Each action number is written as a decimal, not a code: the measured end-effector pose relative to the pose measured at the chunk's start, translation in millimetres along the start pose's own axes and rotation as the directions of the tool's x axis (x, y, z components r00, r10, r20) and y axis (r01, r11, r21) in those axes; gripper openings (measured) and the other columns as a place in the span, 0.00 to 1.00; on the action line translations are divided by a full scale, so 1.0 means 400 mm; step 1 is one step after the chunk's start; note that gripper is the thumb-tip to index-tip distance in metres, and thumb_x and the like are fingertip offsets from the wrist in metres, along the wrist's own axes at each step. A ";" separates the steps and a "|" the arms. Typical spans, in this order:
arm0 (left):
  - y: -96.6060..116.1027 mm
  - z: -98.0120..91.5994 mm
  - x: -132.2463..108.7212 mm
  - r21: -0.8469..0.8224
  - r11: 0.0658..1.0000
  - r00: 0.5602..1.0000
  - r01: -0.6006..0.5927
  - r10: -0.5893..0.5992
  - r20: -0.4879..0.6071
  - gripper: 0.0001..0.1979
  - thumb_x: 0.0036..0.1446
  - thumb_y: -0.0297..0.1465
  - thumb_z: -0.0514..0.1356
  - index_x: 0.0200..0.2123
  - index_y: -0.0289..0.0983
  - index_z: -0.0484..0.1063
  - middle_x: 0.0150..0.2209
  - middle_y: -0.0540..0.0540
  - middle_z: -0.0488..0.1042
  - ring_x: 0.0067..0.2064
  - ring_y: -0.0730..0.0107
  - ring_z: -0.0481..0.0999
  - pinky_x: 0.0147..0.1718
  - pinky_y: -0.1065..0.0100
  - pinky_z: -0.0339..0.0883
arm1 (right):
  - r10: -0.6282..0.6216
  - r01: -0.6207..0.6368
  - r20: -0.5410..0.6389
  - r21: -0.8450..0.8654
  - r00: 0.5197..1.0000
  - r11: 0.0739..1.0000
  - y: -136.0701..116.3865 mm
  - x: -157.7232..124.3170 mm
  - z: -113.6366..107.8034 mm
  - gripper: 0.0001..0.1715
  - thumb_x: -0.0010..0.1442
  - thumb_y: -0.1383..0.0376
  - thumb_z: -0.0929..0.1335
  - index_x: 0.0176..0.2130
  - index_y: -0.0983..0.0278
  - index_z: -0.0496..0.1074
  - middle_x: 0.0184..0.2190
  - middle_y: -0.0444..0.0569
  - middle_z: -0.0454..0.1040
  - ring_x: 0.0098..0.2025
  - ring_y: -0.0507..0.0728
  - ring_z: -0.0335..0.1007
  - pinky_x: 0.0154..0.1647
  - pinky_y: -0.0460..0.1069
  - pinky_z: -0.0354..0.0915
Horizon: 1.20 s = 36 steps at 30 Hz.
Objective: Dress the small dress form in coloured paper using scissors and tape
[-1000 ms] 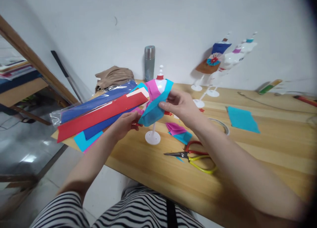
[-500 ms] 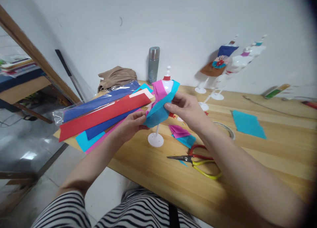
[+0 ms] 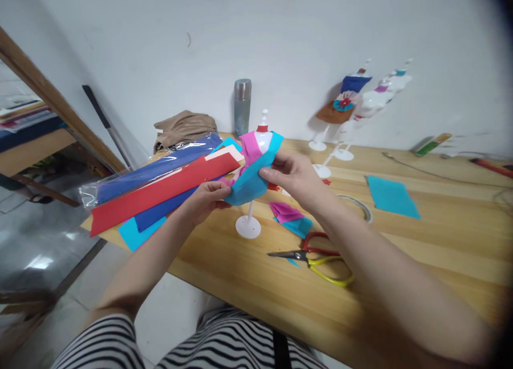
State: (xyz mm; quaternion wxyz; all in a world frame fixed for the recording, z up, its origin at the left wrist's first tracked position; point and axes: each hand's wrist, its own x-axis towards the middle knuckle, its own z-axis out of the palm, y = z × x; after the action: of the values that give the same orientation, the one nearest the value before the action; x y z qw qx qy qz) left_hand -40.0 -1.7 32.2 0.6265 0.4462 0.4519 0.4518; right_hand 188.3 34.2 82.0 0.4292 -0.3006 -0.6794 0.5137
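Observation:
A small white dress-form mannequin (image 3: 263,140) with a red neck band stands on a round white base (image 3: 248,227). Pink fabric (image 3: 250,148) lies over one shoulder, and blue fabric (image 3: 253,181) wraps diagonally across the front and waist. My left hand (image 3: 212,197) pinches the lower left end of the blue fabric, next to some pink cloth. On the other side, my right hand (image 3: 292,172) holds the blue fabric against the mannequin's side, thumb in front, other fingers partly hidden behind.
Scissors (image 3: 306,255) lie in front, beside folded pink and blue scraps (image 3: 289,214). Left are stacked coloured sheets (image 3: 160,192). A thermos (image 3: 242,107) and brown cloth (image 3: 186,127) stand behind. Dressed mannequins (image 3: 355,84), a blue sheet (image 3: 393,197) and a cable (image 3: 433,176) are to the right.
The whole view has shifted slightly, so things appear a little further left. Both hands keep their hold on the blue fabric, with hardly any change in its position on the mannequin.

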 end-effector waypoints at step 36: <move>0.149 0.107 0.027 0.139 0.919 0.930 -0.368 0.366 0.039 0.13 0.46 0.42 0.77 0.30 0.42 0.83 0.30 0.49 0.82 0.30 0.64 0.80 0.31 0.63 0.76 | 0.262 -0.143 0.041 -0.752 0.964 0.644 0.149 -0.143 -0.175 0.17 0.62 0.66 0.70 0.50 0.64 0.79 0.43 0.55 0.83 0.41 0.63 0.79 0.42 0.55 0.71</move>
State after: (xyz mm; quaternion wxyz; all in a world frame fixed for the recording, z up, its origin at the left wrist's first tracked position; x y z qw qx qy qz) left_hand -6.2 13.8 96.2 0.4998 0.5697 0.3878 0.5246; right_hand 274.5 33.6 16.4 0.1586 -0.4849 -0.8205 0.2577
